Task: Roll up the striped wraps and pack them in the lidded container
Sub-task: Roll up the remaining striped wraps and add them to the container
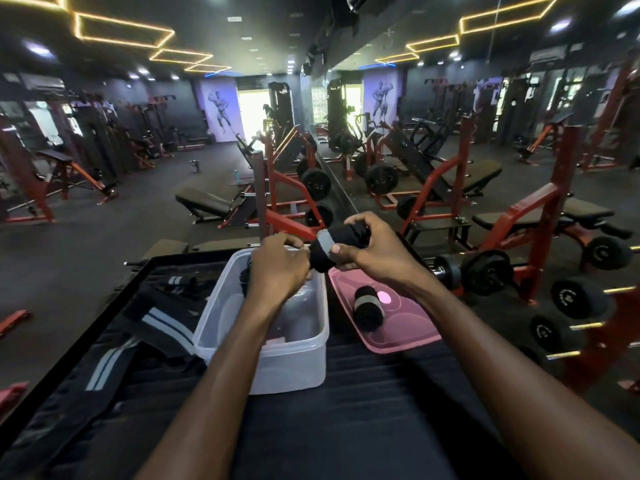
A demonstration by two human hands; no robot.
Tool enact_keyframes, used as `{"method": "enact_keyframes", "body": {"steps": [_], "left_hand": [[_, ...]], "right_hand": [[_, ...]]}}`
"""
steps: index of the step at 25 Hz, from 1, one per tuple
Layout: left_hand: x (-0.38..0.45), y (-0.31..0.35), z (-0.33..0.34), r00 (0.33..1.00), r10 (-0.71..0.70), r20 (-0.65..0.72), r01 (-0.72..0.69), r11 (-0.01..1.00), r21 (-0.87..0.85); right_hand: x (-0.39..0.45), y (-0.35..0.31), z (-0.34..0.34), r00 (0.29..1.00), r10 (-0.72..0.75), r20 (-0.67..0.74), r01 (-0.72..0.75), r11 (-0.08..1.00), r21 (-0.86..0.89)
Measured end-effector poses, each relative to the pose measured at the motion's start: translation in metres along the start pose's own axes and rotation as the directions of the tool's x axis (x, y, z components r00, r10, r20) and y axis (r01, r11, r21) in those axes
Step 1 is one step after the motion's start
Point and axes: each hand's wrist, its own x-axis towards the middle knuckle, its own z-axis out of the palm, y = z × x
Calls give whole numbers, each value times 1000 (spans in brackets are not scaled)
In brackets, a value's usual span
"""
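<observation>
A rolled black wrap with a grey band (pixel 329 247) is held in the air above the far rim of the clear plastic container (pixel 294 355). My right hand (pixel 370 247) grips the roll from the right, thumb on its front. My left hand (pixel 277 268) pinches the roll's left end. A second rolled wrap (pixel 367 308) lies on the pink lid (pixel 408 337), right of the container. Unrolled black wraps with grey stripes (pixel 166 323) lie spread on the black surface to the left. A dark strap hangs inside the container, partly hidden by my left hand.
All of this sits on a black padded surface (pixel 346 410). Red weight benches, plates and a dumbbell rack (pixel 571 299) stand close on the right and ahead. A mirror wall runs behind them.
</observation>
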Motion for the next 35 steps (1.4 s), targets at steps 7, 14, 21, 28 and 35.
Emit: {"method": "enact_keyframes", "body": {"steps": [7, 14, 21, 28, 35], "left_hand": [[27, -49, -83, 979, 195, -55, -127, 802, 584], [38, -79, -104, 987, 71, 145, -149, 742, 653], [47, -92, -108, 979, 62, 194, -174, 750, 638], [58, -96, -105, 970, 124, 211, -233, 732, 640], [53, -64, -92, 949, 300, 95, -292, 727, 622]], "right_hand": [[12, -27, 91, 970, 58, 234, 64, 875, -481], [28, -1, 159, 945, 156, 286, 98, 702, -706], [34, 13, 186, 965, 162, 207, 59, 635, -770], [37, 12, 183, 957, 180, 228, 61, 642, -764], [35, -13, 138, 986, 64, 155, 70, 686, -724]]}}
